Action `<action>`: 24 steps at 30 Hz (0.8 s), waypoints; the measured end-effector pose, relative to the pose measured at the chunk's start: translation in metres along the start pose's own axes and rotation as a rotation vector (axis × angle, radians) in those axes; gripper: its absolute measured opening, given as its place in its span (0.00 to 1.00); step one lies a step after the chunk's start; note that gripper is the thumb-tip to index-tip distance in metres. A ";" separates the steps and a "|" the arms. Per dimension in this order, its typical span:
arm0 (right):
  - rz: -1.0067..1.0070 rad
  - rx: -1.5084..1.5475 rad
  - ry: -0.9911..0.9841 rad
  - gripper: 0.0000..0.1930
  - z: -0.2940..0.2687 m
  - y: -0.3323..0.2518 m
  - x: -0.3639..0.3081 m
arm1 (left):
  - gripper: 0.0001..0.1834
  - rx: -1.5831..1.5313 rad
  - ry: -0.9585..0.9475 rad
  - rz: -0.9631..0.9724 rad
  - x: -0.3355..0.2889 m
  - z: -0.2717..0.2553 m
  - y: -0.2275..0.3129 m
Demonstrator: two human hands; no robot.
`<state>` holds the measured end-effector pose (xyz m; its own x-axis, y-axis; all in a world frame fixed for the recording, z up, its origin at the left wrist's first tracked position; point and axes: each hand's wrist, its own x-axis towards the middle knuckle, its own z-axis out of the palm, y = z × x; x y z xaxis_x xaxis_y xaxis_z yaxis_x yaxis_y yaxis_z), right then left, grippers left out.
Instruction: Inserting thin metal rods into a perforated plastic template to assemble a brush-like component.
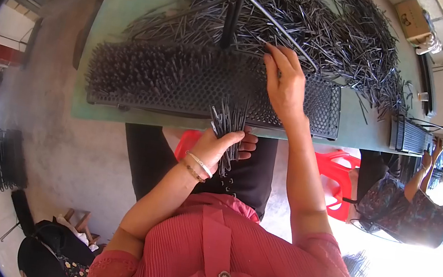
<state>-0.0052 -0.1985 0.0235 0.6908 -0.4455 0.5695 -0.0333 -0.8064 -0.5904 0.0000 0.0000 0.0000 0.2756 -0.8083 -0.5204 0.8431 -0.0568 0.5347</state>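
My left hand (219,145) is closed around a bundle of thin black strips (228,119), held upright just in front of the table's near edge. Across that edge lies a long black perforated tray (316,109). Many short black strips (134,72) stand upright in its left part, while round holes show bare at the middle and right. Over the tray's far side reaches my right hand (286,85), thumb and fingers pinched together near the pile; whether a strip is between the fingertips is too small to tell.
A large loose pile of black strips (307,14) covers the far part of the green table (111,15). A dark upright post (231,23) and a thin metal rod (282,31) rise there. At right, another person (410,205) works at a similar tray (411,136). Red stools (337,180) stand below.
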 end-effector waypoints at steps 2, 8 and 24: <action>0.196 0.172 -0.176 0.10 -0.022 -0.019 -0.005 | 0.14 -0.026 -0.007 0.039 -0.002 0.001 0.002; 0.599 0.510 -0.656 0.10 -0.042 -0.032 -0.032 | 0.15 -0.011 -0.047 0.104 -0.006 0.013 0.008; 0.224 0.318 0.142 0.07 0.001 -0.019 0.015 | 0.14 -0.036 0.020 0.072 0.000 0.006 0.000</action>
<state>0.0069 -0.1897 0.0426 0.5847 -0.6634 0.4669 0.0690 -0.5328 -0.8434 -0.0026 -0.0034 0.0036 0.3447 -0.7977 -0.4948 0.8369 0.0224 0.5470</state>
